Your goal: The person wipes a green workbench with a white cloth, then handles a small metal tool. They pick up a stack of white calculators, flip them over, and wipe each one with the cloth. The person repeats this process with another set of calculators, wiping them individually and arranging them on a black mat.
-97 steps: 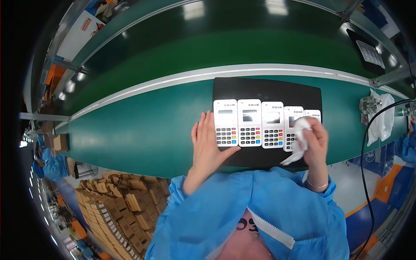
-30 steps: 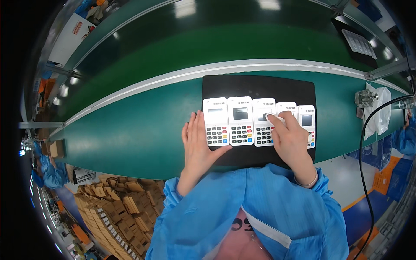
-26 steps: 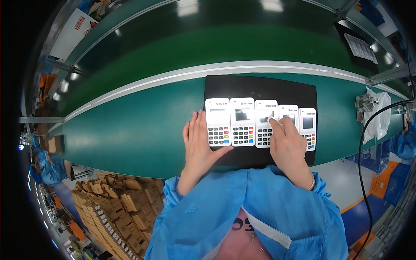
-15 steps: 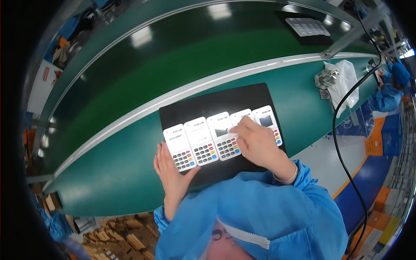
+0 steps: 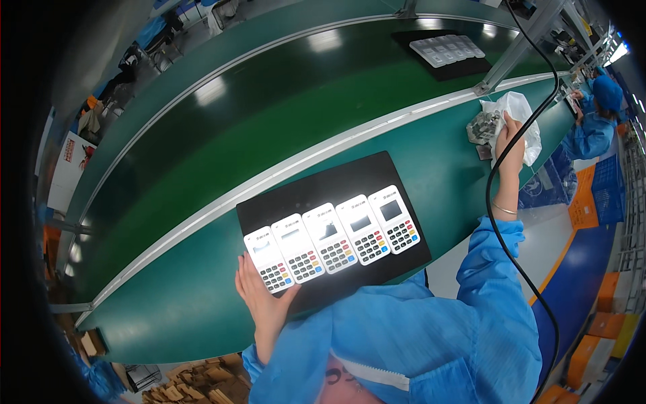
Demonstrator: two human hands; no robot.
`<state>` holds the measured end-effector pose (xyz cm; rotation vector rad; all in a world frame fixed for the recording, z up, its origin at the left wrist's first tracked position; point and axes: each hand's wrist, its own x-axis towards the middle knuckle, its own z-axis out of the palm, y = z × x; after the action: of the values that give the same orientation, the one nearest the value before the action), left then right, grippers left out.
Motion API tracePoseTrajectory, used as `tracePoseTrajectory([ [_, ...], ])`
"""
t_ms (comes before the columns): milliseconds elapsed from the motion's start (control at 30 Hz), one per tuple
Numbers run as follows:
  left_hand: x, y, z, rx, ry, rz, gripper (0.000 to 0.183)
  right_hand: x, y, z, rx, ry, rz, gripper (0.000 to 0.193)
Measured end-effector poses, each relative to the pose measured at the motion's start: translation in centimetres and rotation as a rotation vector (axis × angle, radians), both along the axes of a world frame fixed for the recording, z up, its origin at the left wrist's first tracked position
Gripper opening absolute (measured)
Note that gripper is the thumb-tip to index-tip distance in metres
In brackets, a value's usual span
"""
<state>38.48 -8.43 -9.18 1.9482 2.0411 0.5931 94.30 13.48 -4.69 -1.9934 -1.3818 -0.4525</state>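
Payment terminals: five white ones [image 5: 328,237] stand in a slanting row, the left end nearer, the right end farther; long axes run near to far, leaning left at the far end, with screens far and keypads near.
Left hand: the hand [image 5: 264,299] is spread apart, fingers along the left side of the leftmost terminal [image 5: 266,260], thumb at its near edge; the row lies to its right.
Right hand: the hand [image 5: 509,143], well right of the row, is at a white plastic bag [image 5: 517,103] beside a faceted clear jar [image 5: 483,126]; whether it grips, I cannot tell.
Surface: a black mat [image 5: 336,180] under the terminals, on a green workbench [image 5: 155,296].
Room: flattened cardboard [image 5: 198,384] near left, green conveyor belt [image 5: 269,108] beyond the bench, black cable [image 5: 488,202] and a blue-clad co-worker [image 5: 595,128] at right.
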Motion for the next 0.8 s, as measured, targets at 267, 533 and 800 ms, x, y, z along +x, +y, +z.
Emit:
tracePoseTrajectory([
  [267, 0.1, 0.3, 0.2, 0.012, -0.001, 0.004, 0.114, 0.1, 0.6, 0.3, -0.065, -0.034, -0.07, 0.03],
  [533, -0.2, -0.1, 0.1, 0.03, 0.026, -0.003, 0.116, -3.3, -0.7, 1.4, 0.028, -0.289, 0.012, 0.03],
  [800, -0.3, -0.1, 0.0, 0.024, -0.002, 0.013, 0.118, -24.3, -11.7, -0.9, -0.236, 0.151, 0.855, 0.043],
])
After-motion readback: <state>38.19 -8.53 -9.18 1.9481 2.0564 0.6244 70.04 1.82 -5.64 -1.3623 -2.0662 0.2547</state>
